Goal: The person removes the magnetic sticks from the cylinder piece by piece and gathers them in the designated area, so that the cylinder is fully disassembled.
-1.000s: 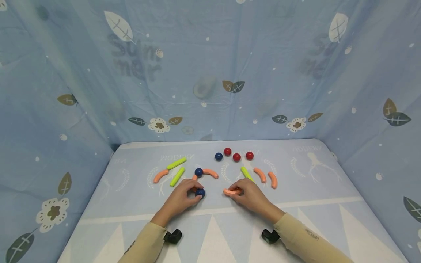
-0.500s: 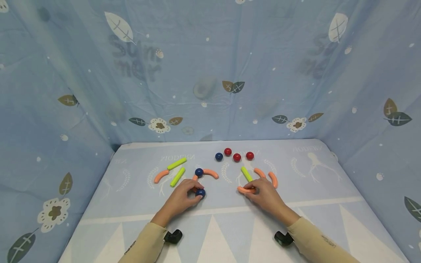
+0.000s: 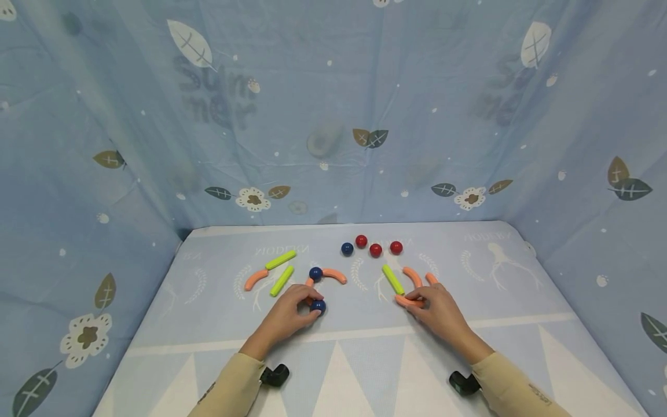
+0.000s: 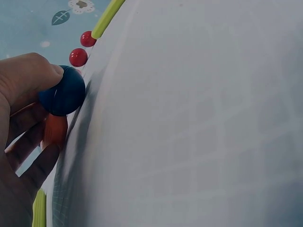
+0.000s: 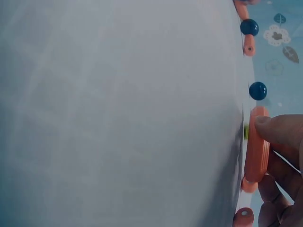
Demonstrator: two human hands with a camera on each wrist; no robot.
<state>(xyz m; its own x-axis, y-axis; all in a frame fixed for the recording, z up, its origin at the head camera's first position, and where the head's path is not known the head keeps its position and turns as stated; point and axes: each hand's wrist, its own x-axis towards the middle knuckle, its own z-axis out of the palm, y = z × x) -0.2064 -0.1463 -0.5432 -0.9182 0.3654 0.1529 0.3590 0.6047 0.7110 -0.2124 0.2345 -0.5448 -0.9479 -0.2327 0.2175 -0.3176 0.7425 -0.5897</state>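
Observation:
My left hand (image 3: 286, 315) pinches a dark blue ball (image 3: 318, 306) low over the table; the left wrist view shows the thumb on this ball (image 4: 66, 92). An orange curved stick (image 4: 55, 130), partly hidden by the fingers, meets the ball. Its far end meets a second blue ball (image 3: 315, 274), from which another orange curved stick (image 3: 334, 275) extends right. My right hand (image 3: 438, 310) holds an orange curved stick (image 3: 407, 301) between thumb and fingers, beside the near end of a green stick (image 3: 393, 280). The right wrist view shows the ribbed side of this held stick (image 5: 257, 146).
At the back lie a loose blue ball (image 3: 347, 249) and several red balls (image 3: 376, 250). Two green sticks (image 3: 281, 281) and an orange curved stick (image 3: 256, 280) lie left. Two more orange curved sticks (image 3: 413, 276) lie by my right hand, one partly covered. Patterned cloth (image 3: 333, 174) rises behind.
My right hand has moved to the right with the orange curved stick, towards the orange sticks on that side. My left hand and its blue ball stay in place.

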